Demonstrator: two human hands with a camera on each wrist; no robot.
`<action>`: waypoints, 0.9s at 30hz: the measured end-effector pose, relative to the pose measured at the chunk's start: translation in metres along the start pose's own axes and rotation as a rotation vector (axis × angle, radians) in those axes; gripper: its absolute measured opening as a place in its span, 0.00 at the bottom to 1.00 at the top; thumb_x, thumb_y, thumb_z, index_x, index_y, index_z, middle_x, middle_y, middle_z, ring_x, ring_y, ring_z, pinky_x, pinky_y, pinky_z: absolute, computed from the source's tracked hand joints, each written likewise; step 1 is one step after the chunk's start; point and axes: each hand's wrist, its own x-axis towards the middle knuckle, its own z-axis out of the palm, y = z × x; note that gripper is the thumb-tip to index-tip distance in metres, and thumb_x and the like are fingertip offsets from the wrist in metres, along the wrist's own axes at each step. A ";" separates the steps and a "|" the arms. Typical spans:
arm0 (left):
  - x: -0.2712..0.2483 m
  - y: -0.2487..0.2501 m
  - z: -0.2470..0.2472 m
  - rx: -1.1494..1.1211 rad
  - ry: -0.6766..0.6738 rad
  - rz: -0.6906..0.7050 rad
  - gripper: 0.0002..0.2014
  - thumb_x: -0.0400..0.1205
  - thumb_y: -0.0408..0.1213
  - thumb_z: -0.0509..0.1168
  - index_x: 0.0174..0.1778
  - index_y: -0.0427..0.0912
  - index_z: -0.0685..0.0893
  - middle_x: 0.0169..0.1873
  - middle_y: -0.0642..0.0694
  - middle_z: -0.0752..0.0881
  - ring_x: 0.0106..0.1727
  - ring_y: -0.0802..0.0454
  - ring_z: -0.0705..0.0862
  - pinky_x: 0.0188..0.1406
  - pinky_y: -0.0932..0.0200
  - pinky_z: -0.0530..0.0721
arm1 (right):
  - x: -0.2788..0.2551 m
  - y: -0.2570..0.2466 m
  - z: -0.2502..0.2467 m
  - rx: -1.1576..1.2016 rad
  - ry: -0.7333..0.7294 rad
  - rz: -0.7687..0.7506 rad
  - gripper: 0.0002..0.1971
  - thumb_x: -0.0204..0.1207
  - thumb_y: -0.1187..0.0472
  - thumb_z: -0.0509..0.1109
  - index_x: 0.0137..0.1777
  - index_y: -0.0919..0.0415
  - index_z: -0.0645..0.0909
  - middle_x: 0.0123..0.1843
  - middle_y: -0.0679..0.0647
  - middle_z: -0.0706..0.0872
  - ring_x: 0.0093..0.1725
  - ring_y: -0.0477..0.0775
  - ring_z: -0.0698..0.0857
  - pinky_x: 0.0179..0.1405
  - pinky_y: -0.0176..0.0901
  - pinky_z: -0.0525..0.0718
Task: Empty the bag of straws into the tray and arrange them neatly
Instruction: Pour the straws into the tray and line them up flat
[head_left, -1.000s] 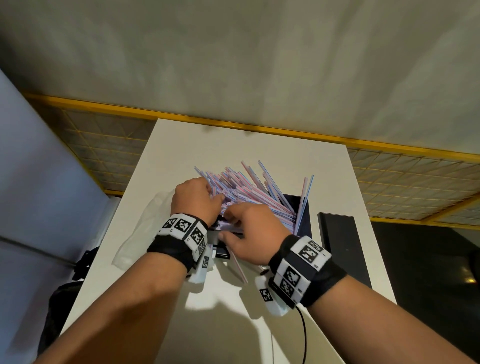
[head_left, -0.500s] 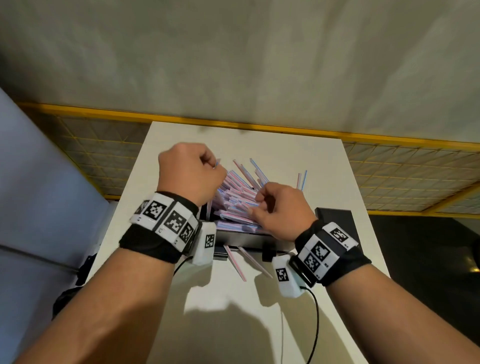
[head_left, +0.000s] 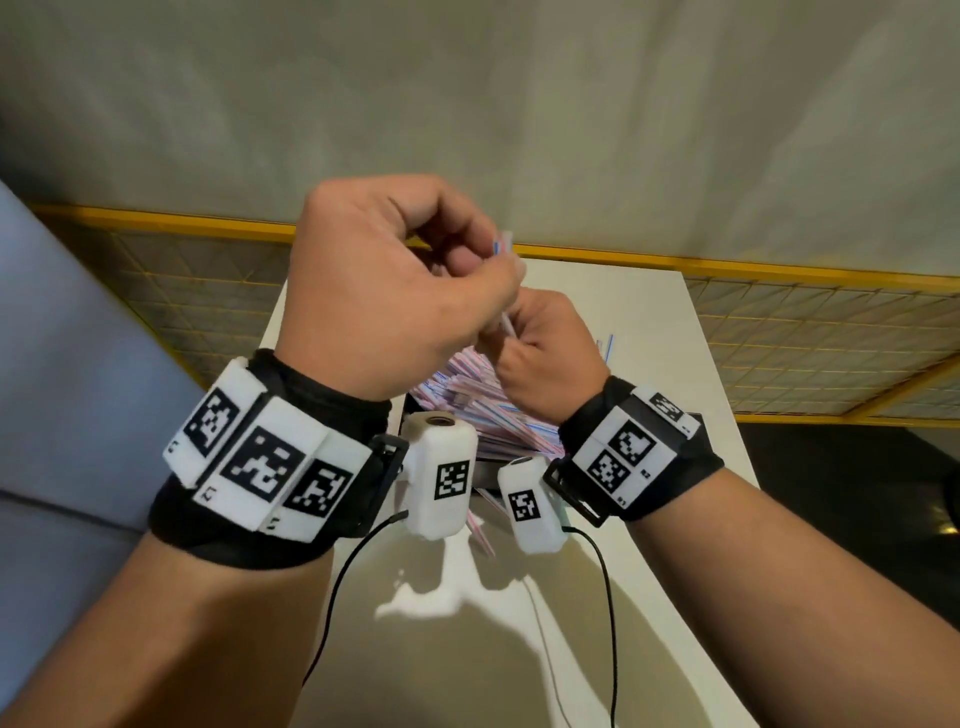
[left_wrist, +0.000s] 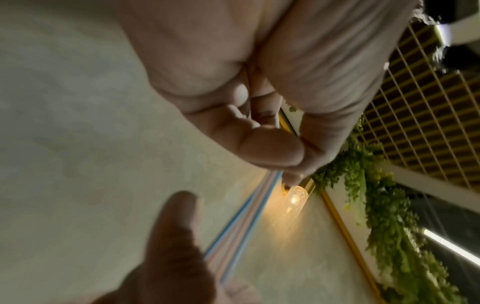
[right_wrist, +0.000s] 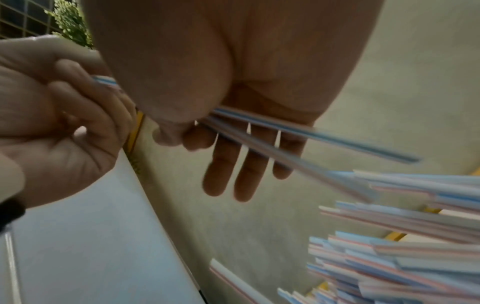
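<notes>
Striped plastic straws (right_wrist: 298, 131) run lengthwise from the left hand (head_left: 384, 291), pinching their far ends, through the right hand (head_left: 550, 358) curled round them, both raised above the heaped tray (head_left: 483, 467), right hand nearer it.

We can't see most of the tray (head_left: 488, 470): the wrists and cams cover it, only a dark strip shows. The left hand (head_left: 384, 291) blocks the far end of the pile (head_left: 467, 384) and most of the held straws (head_left: 503, 248); just their tips poke out. How many it holds, can't tell. In the right wrist view the held straws are motion-blurred and the pile runs off the right edge. The right hand (head_left: 545, 353) hides its own grip in the head view. Left wrist view is soft; the fingers (left_wrist: 272, 148) hide the straws' upper part. Surface (head_left: 649, 322) near edge is cut off.
</notes>
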 end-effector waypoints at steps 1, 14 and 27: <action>0.000 0.003 0.000 -0.065 0.014 0.011 0.07 0.72 0.34 0.80 0.35 0.40 0.88 0.23 0.49 0.84 0.23 0.44 0.86 0.19 0.53 0.83 | 0.000 -0.005 -0.003 0.010 0.036 -0.001 0.16 0.78 0.51 0.68 0.33 0.58 0.86 0.29 0.63 0.87 0.30 0.57 0.85 0.35 0.59 0.87; -0.035 -0.136 0.012 -0.114 0.470 -0.536 0.30 0.77 0.57 0.65 0.66 0.37 0.75 0.63 0.38 0.80 0.61 0.46 0.79 0.58 0.57 0.75 | -0.054 0.088 -0.020 -0.780 -0.058 0.182 0.24 0.71 0.31 0.71 0.40 0.52 0.70 0.39 0.50 0.76 0.41 0.54 0.74 0.40 0.48 0.72; -0.068 -0.171 0.045 -0.120 0.260 -0.785 0.40 0.74 0.75 0.46 0.67 0.47 0.77 0.61 0.48 0.83 0.66 0.45 0.81 0.71 0.50 0.75 | -0.066 0.101 0.001 -0.926 -0.472 0.309 0.24 0.73 0.31 0.68 0.42 0.55 0.78 0.40 0.51 0.80 0.43 0.56 0.79 0.44 0.47 0.82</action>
